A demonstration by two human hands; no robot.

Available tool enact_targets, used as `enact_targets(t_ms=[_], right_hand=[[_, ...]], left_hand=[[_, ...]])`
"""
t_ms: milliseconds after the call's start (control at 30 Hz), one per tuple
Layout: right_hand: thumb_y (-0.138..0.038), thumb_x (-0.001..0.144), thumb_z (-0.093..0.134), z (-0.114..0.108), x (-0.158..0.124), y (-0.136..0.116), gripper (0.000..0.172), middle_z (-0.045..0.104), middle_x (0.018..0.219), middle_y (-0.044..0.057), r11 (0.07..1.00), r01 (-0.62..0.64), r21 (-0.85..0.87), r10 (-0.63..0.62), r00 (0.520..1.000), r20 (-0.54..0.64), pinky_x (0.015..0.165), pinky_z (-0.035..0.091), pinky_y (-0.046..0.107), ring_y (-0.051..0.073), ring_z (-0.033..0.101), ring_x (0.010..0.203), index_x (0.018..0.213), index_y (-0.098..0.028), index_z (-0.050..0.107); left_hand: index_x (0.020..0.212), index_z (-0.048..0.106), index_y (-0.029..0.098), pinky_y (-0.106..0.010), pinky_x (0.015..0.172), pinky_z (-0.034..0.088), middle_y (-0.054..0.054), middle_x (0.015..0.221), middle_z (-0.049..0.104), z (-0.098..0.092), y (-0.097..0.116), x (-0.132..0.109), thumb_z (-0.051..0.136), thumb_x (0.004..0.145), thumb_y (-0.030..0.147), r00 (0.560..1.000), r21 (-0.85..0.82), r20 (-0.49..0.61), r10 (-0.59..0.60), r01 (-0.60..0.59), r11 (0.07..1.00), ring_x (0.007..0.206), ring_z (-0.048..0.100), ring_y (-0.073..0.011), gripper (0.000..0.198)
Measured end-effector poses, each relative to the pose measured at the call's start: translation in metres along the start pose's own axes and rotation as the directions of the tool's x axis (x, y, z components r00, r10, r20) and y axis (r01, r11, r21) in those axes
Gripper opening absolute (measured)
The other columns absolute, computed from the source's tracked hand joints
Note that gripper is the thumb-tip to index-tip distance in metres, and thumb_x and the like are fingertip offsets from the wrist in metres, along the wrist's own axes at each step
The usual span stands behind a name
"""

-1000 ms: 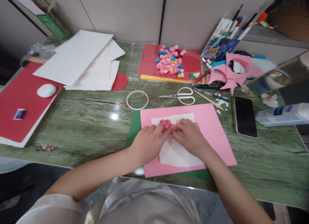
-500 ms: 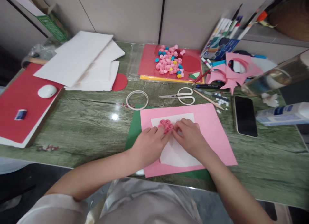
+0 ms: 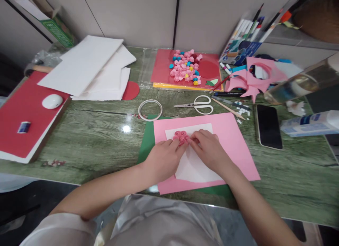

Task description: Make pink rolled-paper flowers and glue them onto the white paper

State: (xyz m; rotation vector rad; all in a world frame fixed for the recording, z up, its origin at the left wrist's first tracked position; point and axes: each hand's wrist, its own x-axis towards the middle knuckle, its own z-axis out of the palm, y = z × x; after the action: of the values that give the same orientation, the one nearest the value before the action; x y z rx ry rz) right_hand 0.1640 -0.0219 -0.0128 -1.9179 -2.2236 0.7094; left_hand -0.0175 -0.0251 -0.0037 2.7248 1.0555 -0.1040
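A small pink flower of rolled paper coils [image 3: 181, 135] lies on a white paper sheet [image 3: 196, 170], near its upper left edge. My left hand [image 3: 164, 160] comes from the lower left, with its closed fingertips on the flower's lower side. At the flower's right edge, the thumb and forefinger of my right hand [image 3: 208, 148] are pinched together; whatever is between them is too small to make out. Under the white sheet lies pink paper [image 3: 241, 161], with green paper [image 3: 146, 143] beneath that.
Scissors [image 3: 194, 105] and a tape roll [image 3: 150, 110] lie beyond the papers. Pink, blue and yellow paper pieces [image 3: 185, 67] sit on a red packet. A phone [image 3: 268, 127] and a white bottle [image 3: 309, 124] are at right, white sheets [image 3: 87, 67] and a red box [image 3: 23, 115] at left.
Both hands stay at the flower, with only a very slight shift of the right fingers. The whole view has moved a little; nothing else differs visibly.
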Motion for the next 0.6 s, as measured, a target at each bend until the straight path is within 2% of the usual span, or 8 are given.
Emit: enact_targets(t_ms=[233,400,600], right_hand=[[-0.035,0.088,0.039,0.0017,0.0011,0.0001,0.021,0.057,0.084,0.002,1.000,0.003,0.008,-0.003,1.000,-0.014,0.070,0.029,0.031,0.019,0.051,0.083,0.079,-0.021,0.052],[-0.036,0.089,0.036,-0.0019,0.0019,0.0039,0.024,0.058,0.081,0.002,0.997,0.010,0.082,-0.007,0.999,-0.042,0.070,0.030,0.030,0.018,0.053,0.081,0.077,-0.021,0.051],[-0.035,0.089,0.035,-0.0059,0.0040,0.0094,0.025,0.059,0.082,0.003,0.997,-0.008,0.081,0.013,0.998,-0.067,0.071,0.031,0.031,0.018,0.054,0.080,0.077,-0.020,0.052]], left_hand=[[0.125,0.041,0.018,-0.033,0.068,0.047,-0.010,0.106,0.056,-0.0025,-0.0006,0.0021,0.036,0.080,0.015,1.000,-0.028,0.006,-0.022,0.022,0.999,0.081,0.055,-0.0197,0.045],[0.128,0.037,0.019,-0.033,0.069,0.046,-0.010,0.107,0.056,-0.0022,-0.0025,0.0008,0.038,0.078,0.014,1.000,-0.007,-0.008,-0.006,0.006,1.000,0.081,0.056,-0.0198,0.050],[0.134,0.030,0.022,-0.031,0.059,0.043,-0.007,0.083,0.061,-0.0041,-0.0005,-0.0037,0.037,0.080,0.014,0.999,0.083,0.037,-0.025,0.022,0.996,0.068,0.057,-0.0189,0.056]])
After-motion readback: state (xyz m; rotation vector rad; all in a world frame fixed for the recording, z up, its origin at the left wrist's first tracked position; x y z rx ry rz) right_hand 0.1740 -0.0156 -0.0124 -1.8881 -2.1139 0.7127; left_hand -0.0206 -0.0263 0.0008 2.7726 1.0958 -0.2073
